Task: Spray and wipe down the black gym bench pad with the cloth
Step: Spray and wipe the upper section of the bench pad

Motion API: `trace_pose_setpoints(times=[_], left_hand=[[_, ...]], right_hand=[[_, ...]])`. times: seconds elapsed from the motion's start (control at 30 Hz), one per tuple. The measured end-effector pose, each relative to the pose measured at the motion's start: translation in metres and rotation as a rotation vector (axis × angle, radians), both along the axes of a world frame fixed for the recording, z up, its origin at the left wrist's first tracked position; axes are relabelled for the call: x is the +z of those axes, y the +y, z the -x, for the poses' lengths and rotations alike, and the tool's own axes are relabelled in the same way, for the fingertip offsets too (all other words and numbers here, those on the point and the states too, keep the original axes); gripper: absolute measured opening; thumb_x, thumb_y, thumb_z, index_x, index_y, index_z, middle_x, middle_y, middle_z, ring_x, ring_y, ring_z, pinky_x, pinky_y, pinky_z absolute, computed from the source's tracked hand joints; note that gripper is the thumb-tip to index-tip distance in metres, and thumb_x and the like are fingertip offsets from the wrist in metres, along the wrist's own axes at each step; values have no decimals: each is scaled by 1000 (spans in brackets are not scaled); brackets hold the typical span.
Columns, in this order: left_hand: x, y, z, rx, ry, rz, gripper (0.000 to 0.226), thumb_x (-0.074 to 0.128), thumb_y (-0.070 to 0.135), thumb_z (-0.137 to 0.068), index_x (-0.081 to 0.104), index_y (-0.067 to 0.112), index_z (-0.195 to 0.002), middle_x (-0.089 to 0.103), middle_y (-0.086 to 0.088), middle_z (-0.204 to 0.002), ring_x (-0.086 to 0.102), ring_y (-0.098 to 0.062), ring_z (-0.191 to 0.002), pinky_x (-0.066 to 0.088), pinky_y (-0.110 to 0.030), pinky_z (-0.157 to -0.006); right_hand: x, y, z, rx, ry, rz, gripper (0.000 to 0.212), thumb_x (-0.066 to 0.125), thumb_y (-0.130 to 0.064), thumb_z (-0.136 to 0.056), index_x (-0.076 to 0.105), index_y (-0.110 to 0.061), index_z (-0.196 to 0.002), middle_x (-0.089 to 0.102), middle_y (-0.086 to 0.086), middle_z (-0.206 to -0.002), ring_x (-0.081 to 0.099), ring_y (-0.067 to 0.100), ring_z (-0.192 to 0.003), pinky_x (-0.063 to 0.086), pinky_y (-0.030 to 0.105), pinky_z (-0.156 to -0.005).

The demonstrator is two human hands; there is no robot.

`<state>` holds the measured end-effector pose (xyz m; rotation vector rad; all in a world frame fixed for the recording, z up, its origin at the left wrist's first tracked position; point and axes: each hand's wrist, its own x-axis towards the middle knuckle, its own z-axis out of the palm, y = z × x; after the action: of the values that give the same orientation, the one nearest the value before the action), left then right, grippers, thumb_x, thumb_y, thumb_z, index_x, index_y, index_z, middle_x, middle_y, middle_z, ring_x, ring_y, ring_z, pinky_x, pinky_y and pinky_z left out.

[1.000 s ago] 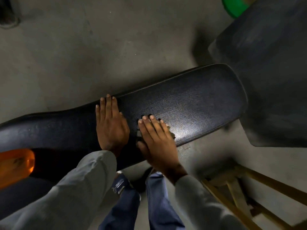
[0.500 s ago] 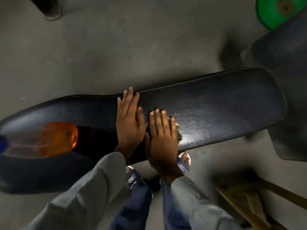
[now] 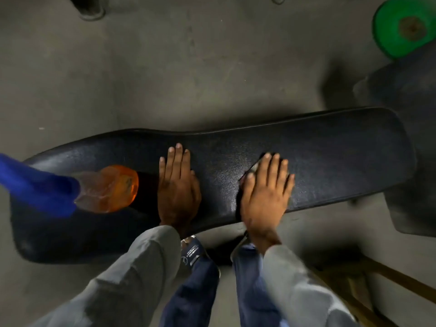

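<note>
The black gym bench pad (image 3: 330, 147) runs left to right across the middle of the view. My right hand (image 3: 266, 194) presses flat on a dark cloth (image 3: 253, 168), of which only a corner shows past my fingers. My left hand (image 3: 177, 185) lies flat on the bare pad, fingers together, holding nothing. A spray bottle (image 3: 111, 188) with orange liquid and a blue top (image 3: 35, 185) lies on its side on the pad's left part, just left of my left hand.
Grey concrete floor (image 3: 165, 67) surrounds the bench. A second black pad (image 3: 415, 114) stands at the right, with a green weight plate (image 3: 401, 24) behind it. A wooden frame (image 3: 377, 279) sits at the lower right. My legs and shoes stand below the bench edge.
My right hand has slid to the right along the pad with the cloth under it, away from my left hand. The left hand stays in place.
</note>
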<state>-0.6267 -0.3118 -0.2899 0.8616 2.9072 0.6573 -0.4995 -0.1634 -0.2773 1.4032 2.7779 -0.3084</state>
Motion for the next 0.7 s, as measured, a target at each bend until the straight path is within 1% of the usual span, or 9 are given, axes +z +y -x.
trace_pose_setpoints(times=[0.07,0.13,0.2,0.3,0.5,0.6,0.63,0.67,0.7], left_hand=[[-1,-1,1,-6,-9,22,55,38,20,-106,45,0,-157,36,-21,-170,28,-34,-162,17,-53,-134],[-1,-2,2,-21,-29,47,57,34,23,-107,43,-1,-158,34,-21,-171,27,-34,-162,16,-52,-135],[-2,-3,3,-44,-35,62,59,33,26,-106,42,-2,-158,34,-23,-170,26,-35,-162,15,-53,-135],[-4,-4,2,-41,-19,58,59,35,26,-106,43,-2,-157,35,-23,-170,28,-36,-161,16,-53,-135],[1,-3,2,-33,-42,53,58,37,25,-105,44,2,-158,35,-20,-171,28,-33,-162,15,-51,-135],[19,0,4,-11,-150,109,61,35,27,-104,42,4,-159,33,-19,-172,27,-33,-162,12,-49,-135],[29,2,4,8,-196,94,59,37,26,-103,47,2,-156,39,-20,-168,33,-36,-159,16,-49,-134],[39,3,2,33,-223,51,55,40,26,-102,55,1,-148,50,-23,-159,45,-40,-150,27,-50,-130],[48,6,-1,63,-231,-13,49,43,24,-101,63,-1,-138,62,-25,-144,59,-43,-135,41,-51,-120]], right_hand=[[0,-38,-5,149,-45,50,66,23,-47,-115,18,-18,-174,16,8,-182,8,29,-170,12,57,-137],[0,-54,15,329,-25,72,65,28,-46,-115,24,-17,-173,23,9,-181,16,28,-169,16,57,-136],[-2,-45,42,497,19,65,62,32,-44,-115,29,-17,-171,30,7,-178,21,27,-168,17,55,-136],[-5,-10,69,646,22,29,61,30,-45,-115,29,-22,-172,29,5,-179,18,27,-169,15,54,-136],[1,12,61,411,21,67,64,25,-47,-114,24,-22,-173,22,9,-181,12,31,-170,4,53,-138],[15,-1,51,394,20,180,65,24,-47,-113,21,-24,-174,20,9,-181,11,29,-170,-1,53,-137],[22,-4,48,377,42,213,64,28,-45,-113,26,-23,-172,26,9,-180,17,28,-169,2,53,-138],[31,-7,46,342,83,235,61,33,-42,-112,35,-21,-169,35,10,-176,25,28,-166,9,53,-138],[41,-10,44,287,126,247,57,38,-39,-111,45,-19,-164,44,10,-171,35,28,-161,19,52,-136]])
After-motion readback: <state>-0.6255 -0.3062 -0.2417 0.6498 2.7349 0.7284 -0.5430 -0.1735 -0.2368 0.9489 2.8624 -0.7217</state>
